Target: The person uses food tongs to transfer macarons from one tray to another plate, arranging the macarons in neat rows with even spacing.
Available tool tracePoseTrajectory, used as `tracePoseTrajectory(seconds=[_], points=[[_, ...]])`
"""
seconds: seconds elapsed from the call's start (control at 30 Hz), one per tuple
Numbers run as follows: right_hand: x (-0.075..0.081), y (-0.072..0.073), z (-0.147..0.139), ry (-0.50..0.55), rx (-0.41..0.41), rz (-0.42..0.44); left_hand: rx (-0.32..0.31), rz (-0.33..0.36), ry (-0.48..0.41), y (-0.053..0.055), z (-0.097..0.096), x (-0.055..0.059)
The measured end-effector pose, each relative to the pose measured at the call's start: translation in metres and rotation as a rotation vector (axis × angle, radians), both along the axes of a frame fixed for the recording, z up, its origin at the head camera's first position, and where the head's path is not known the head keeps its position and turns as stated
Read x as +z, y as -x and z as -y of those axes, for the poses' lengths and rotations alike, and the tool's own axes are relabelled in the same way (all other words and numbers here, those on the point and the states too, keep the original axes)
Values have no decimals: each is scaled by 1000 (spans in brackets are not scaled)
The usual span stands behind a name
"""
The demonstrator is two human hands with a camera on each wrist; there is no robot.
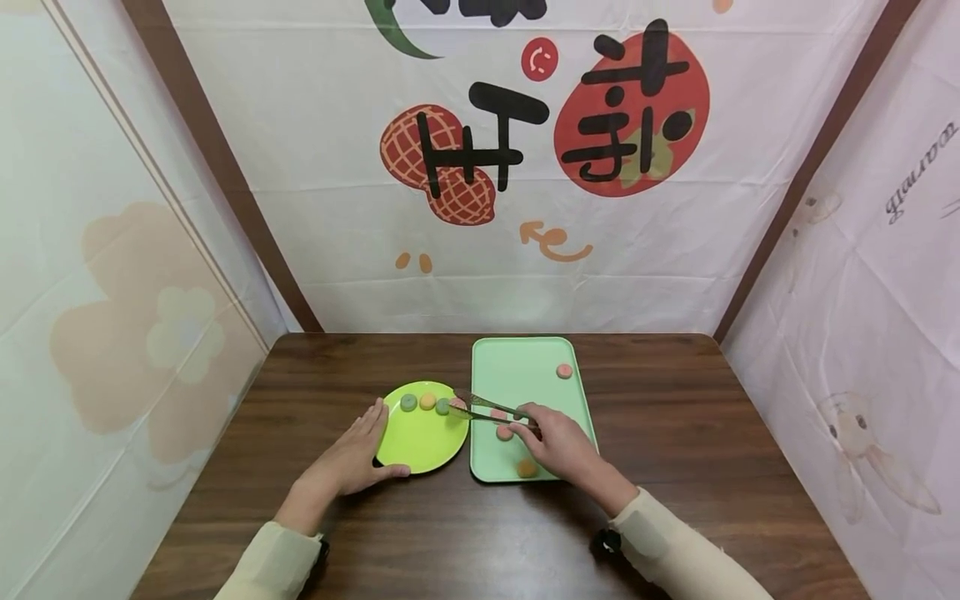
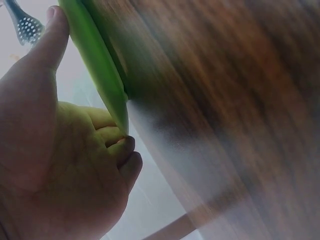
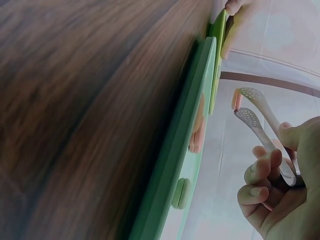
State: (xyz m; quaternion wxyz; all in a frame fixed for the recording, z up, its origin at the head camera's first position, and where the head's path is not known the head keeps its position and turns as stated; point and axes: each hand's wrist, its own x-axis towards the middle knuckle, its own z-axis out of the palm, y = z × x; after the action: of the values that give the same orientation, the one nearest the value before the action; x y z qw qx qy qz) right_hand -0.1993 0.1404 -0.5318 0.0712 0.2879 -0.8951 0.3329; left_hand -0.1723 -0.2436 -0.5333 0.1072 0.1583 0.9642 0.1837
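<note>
My right hand (image 1: 558,442) grips metal tongs (image 3: 257,127) with perforated tips. Between those tips is a pink macaron (image 3: 236,99), over the right rim of a lime-green round plate (image 1: 420,442) in the head view. On the plate, a green macaron (image 1: 408,403), a yellow macaron (image 1: 427,402) and another green macaron (image 1: 442,407) form a row near the far rim. My left hand (image 1: 352,454) rests against the plate's left side, thumb and fingers spread along the rim.
Right of the plate lies a mint-green rectangular tray (image 1: 517,358). It bears several macarons, including a pink macaron (image 1: 564,371) near its far right corner, an orange macaron (image 1: 527,468) at the near end and a green macaron (image 3: 181,193). Printed cloth walls enclose the wooden table (image 1: 495,542).
</note>
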Motion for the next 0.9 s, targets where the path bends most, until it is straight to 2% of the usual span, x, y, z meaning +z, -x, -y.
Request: tracePoseTrajectory(seconds=[0.17,0.4,0.5,0.9], points=[[-1,-3,5,3,22,22,-2,18,-6,-2,0,-4],[2,0,14,33,53,14,-5,-13,2,0,2,-3],[2,1,18,33,58,27,-4,-5,2,0,2,-2],[3,2,35,-35,40,38,-9,-1,4,1,2,-2]])
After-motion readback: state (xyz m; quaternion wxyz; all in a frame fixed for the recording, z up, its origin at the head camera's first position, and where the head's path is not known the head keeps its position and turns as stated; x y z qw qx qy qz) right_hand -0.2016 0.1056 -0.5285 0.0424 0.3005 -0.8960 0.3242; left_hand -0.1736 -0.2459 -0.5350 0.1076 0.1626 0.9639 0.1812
